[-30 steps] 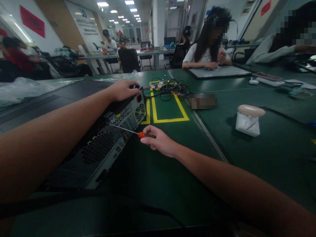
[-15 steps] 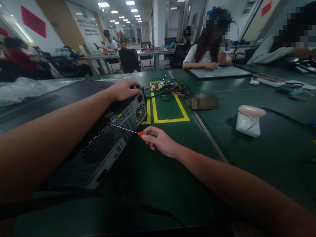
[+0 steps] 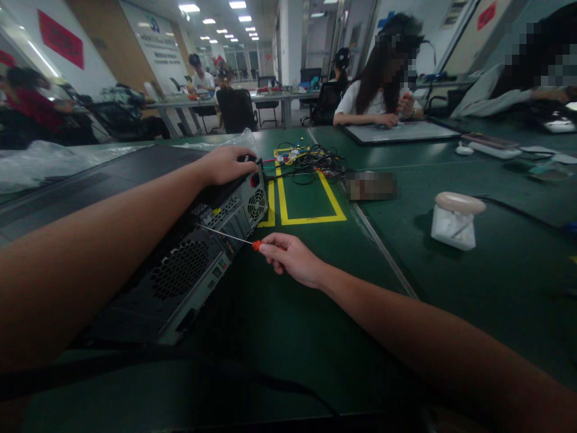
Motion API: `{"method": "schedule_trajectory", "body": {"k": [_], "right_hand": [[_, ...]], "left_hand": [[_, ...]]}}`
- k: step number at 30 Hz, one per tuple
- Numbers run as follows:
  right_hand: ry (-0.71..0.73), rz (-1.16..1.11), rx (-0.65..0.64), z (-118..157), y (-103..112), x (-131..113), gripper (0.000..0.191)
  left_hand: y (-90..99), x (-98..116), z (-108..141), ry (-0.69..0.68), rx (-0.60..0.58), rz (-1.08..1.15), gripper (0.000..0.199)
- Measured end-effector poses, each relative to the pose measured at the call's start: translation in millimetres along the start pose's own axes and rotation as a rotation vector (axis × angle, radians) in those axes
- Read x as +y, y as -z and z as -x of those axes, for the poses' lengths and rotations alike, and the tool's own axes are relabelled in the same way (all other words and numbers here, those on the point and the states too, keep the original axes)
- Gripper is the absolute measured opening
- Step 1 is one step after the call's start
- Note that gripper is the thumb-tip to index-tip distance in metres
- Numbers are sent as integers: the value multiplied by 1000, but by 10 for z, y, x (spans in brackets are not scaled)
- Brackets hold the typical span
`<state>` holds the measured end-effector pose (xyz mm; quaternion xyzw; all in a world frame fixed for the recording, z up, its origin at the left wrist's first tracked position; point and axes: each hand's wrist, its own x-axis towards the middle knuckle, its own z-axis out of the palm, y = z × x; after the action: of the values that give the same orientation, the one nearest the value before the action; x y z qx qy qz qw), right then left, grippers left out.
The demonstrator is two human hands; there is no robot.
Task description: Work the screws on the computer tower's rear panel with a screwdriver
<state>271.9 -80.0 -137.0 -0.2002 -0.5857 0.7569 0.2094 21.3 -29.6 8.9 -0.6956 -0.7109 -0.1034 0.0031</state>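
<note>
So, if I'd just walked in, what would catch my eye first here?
Probably the orange-handled screwdriver in the person's right-hand grip, its thin shaft reaching the back of the dark computer case on the left. The left-hand grip rests on top of the case. Beyond, bright yellow outlines mark the green table, tangled cables lying over their far end.

A: Arms, pls?
B: L forearm (image 3: pixel 112 222) bare, wrist to frame edge; R forearm (image 3: pixel 406 314) ditto. Both taper twd wrist.
A: Hands?
B: L hand (image 3: pixel 228 165) & R hand (image 3: pixel 293 260) bare too, fingers slim.
A: Dk band (image 3: pixel 90 366) at btm?
B: Strap-like; can't tell if worn.
</note>
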Motion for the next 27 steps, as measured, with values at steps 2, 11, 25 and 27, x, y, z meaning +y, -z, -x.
{"method": "schedule_trajectory", "body": {"k": [2,11,25,27], "right_hand": [[-1,9,-11,10,-1,-16,33],[24,-11,-30,13,-14,-11,40],[47,24,-21,36,-26,-48,44],[51,22,-14,30,-25,-39,44]], "left_hand": [[0,-3,0,-3,0,1,73],[11,18,13,2,-4,9,74],[11,24,13,-5,1,-1,72],[12,26,12,-3,-6,-2,73]]}}
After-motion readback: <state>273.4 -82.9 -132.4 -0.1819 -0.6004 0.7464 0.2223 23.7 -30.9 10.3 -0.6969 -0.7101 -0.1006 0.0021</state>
